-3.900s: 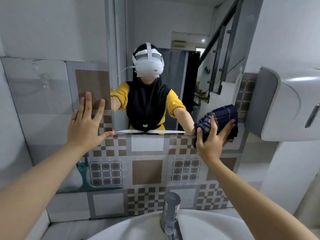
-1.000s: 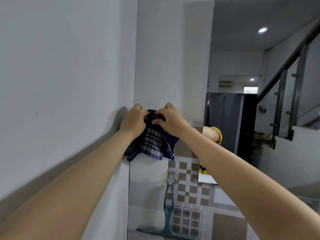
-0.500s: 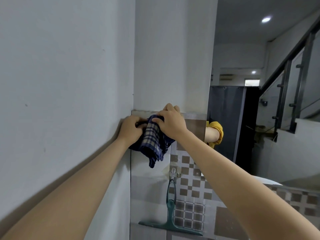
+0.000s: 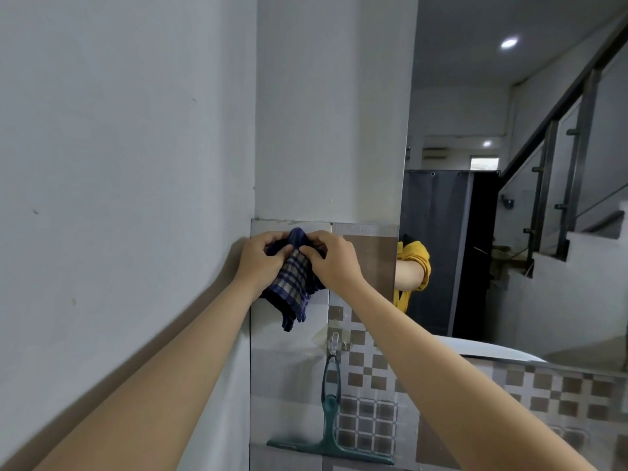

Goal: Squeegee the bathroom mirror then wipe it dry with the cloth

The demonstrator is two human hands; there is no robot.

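Both hands gripped the checked cloth (image 4: 291,283) against the tiled wall (image 4: 285,338) near its top corner: left hand (image 4: 261,260) and right hand (image 4: 334,258) pinching its upper edge. Below, the green squeegee (image 4: 329,426) hung from a hook (image 4: 334,341); the mirror (image 4: 509,232) stood to the right.

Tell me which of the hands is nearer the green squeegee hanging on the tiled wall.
Right. The right hand is almost straight above the green squeegee; the left hand is up and further left.
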